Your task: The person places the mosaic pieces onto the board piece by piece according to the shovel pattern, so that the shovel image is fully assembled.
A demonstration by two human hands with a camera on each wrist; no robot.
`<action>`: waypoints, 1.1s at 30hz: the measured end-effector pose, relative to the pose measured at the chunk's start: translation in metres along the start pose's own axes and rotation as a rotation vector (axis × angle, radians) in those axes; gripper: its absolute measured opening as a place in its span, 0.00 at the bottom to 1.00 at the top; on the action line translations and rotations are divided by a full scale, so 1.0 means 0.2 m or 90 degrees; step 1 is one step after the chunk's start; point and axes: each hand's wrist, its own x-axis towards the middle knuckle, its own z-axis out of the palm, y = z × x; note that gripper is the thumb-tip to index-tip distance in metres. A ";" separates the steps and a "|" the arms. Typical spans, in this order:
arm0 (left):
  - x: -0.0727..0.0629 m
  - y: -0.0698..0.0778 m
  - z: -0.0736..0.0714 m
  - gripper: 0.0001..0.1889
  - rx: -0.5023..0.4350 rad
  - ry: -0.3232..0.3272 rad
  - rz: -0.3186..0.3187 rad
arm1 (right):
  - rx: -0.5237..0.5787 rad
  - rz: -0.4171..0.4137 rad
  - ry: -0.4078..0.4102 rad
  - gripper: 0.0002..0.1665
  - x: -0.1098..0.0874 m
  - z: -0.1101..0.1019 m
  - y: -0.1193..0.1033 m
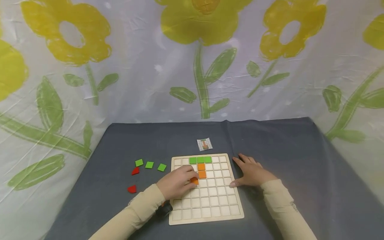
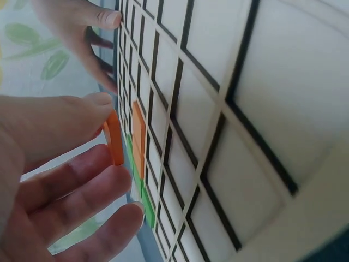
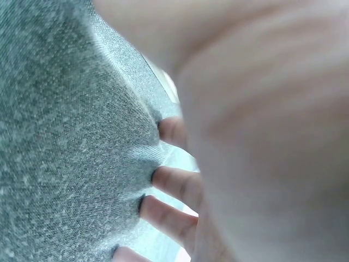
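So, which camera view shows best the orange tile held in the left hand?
The left wrist view: the orange tile appears large, pinched by the left hand, though nearly edge-on. The head view shows it small, partly hidden by that hand. The right wrist view does not show it.

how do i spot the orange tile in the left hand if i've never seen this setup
On the dark grey cloth, find the pale gridded wooden board. Reaching over its left edge is the person's left hand, pinching a small flat orange tile. Two orange square tiles lie in the board's cells; this is the only one held.
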 end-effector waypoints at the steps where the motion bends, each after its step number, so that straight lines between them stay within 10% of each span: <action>1: 0.01 0.00 0.01 0.10 -0.005 -0.001 -0.002 | 0.001 0.000 -0.001 0.68 0.00 0.00 0.00; 33: 0.11 0.03 0.11 0.04 0.011 0.006 0.050 | -0.004 0.010 0.003 0.68 0.01 0.01 0.00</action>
